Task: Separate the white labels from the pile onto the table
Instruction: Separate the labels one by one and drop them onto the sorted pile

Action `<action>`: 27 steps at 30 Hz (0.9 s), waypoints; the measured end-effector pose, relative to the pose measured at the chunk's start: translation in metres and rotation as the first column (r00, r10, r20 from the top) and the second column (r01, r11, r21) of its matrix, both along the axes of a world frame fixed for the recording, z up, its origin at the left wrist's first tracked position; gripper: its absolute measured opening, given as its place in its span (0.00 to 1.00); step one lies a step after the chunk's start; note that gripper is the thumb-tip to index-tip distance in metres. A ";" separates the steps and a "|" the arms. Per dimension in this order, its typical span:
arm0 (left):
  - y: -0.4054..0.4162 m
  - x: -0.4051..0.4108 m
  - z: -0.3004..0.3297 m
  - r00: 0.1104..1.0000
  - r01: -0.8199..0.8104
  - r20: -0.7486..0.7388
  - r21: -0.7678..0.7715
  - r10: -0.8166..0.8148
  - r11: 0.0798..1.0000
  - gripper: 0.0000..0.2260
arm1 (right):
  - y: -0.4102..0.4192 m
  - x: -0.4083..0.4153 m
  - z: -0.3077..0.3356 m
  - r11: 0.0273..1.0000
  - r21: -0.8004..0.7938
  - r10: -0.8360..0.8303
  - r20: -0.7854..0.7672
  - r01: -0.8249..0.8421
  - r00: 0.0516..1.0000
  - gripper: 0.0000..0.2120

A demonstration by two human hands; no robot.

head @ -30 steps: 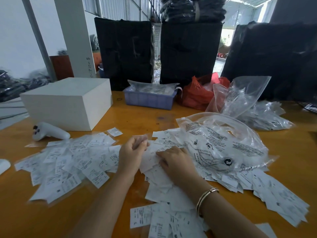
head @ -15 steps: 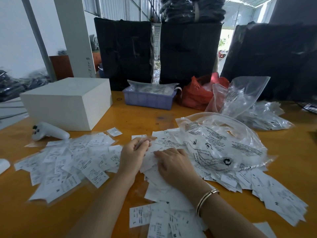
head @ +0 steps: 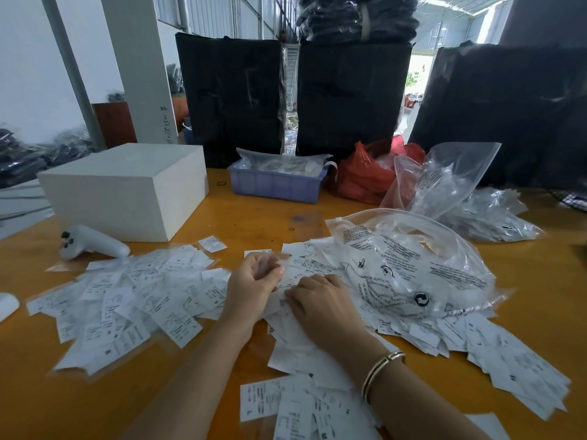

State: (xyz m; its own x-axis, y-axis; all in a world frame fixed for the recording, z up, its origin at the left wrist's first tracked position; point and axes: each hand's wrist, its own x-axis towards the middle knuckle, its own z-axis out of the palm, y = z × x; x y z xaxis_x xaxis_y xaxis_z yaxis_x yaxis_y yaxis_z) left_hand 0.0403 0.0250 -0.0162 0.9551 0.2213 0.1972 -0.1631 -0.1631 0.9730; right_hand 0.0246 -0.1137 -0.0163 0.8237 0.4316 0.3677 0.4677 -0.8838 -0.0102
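A big pile of white labels (head: 422, 335) spreads over the orange table (head: 540, 281) in front of me and to the right. A second spread of white labels (head: 127, 300) lies to the left. My left hand (head: 254, 285) is curled at the pile's left edge, its fingers pinched on a label that is blurred. My right hand (head: 320, 304) rests palm down on the pile, fingers bent onto the labels; a gold bracelet sits on its wrist. A clear printed plastic bag (head: 409, 265) lies on top of the pile's right part.
A white box (head: 127, 188) stands at the back left, a white controller (head: 92, 242) in front of it. Further back are a blue tray (head: 276, 182), a red bag (head: 365, 176), more clear bags (head: 444, 182) and tall black bundles (head: 352, 96).
My left hand's fingers have closed tighter at the pile's left edge. My right hand has slid a little nearer to the left hand on the pile.
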 end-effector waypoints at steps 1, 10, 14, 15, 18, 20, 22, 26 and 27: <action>0.000 0.001 0.000 1.000 -0.006 0.006 -0.005 0.006 1.000 0.05 | 0.000 -0.001 0.001 1.000 0.013 -0.004 0.028 0.003 1.000 0.17; 0.001 -0.002 0.003 1.000 0.012 0.014 -0.084 -0.010 0.996 0.09 | -0.001 -0.003 0.000 0.952 0.306 -0.030 0.052 0.013 0.998 0.04; 0.001 -0.002 0.004 0.998 -0.002 0.066 -0.041 0.005 0.999 0.08 | -0.006 -0.002 0.002 0.826 0.562 0.029 -0.119 0.043 0.992 0.07; 0.001 -0.002 0.004 0.997 -0.002 0.080 -0.050 0.006 0.999 0.07 | -0.008 -0.001 0.003 0.774 0.630 0.040 -0.146 0.061 0.989 0.08; 0.002 -0.002 0.004 0.995 0.021 0.098 -0.092 -0.012 0.996 0.04 | -0.013 -0.001 0.004 0.650 0.749 0.040 -0.203 0.129 0.978 0.12; 0.001 -0.003 0.005 0.996 0.027 0.086 -0.081 -0.020 0.996 0.07 | -0.014 -0.001 0.004 0.651 0.745 0.034 -0.219 0.145 0.975 0.09; 0.001 -0.003 0.005 0.997 0.018 0.075 -0.070 -0.013 0.997 0.09 | -0.014 0.000 0.004 0.713 0.686 -0.007 -0.203 0.147 0.979 0.06; 0.002 -0.006 0.007 0.995 0.034 0.100 -0.052 -0.028 0.998 0.12 | -0.011 -0.003 0.003 0.812 0.573 -0.031 -0.149 0.112 0.988 0.02; 0.002 -0.006 0.008 0.995 0.036 0.098 -0.047 -0.031 0.998 0.11 | -0.011 -0.003 0.004 0.783 0.614 -0.007 -0.150 0.098 0.989 0.06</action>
State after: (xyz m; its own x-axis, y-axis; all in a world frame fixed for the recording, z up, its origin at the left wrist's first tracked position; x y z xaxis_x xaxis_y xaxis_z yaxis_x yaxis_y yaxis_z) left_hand 0.0343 0.0273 -0.0082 0.9390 0.2009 0.2790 -0.2616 -0.1092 0.9590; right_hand 0.0216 -0.1251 -0.0125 0.8985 0.1038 0.4266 0.3743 -0.6892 -0.6205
